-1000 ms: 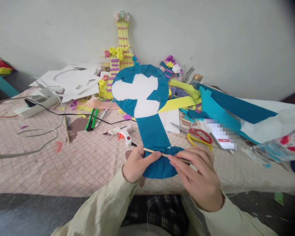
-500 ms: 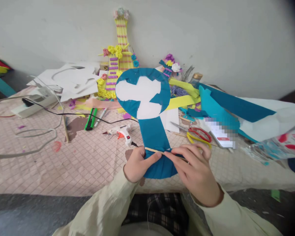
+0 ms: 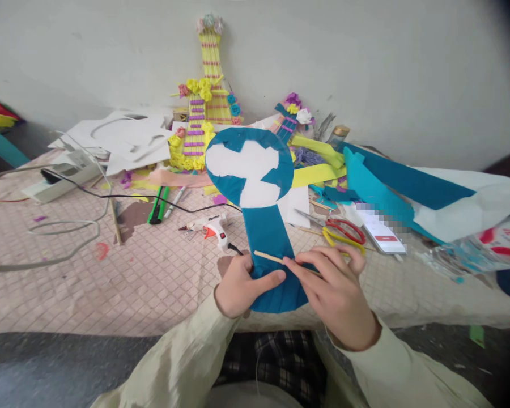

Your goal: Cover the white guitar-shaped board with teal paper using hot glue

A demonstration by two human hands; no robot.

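A blue-covered cardboard shape (image 3: 267,231) with a round white-patched head lies on the checked mat, its lower rounded end near me. My left hand (image 3: 243,285) presses on that lower end, thumb flat on the blue cover. My right hand (image 3: 334,291) pinches a thin wooden stick (image 3: 270,258) that lies across the blue neck, its free left end pointing past my left hand.
A white glue gun (image 3: 212,228) lies left of the shape, its black cord running left to a power strip (image 3: 62,177). Red and yellow scissors (image 3: 343,232), a phone (image 3: 382,235), blue and yellow paper strips sit right. A yellow decorated craft guitar (image 3: 204,102) leans on the wall.
My left thumb has left the stick and now presses on the blue cover. My right hand has carried the stick slightly up the neck. The shape has tilted a little rightward.
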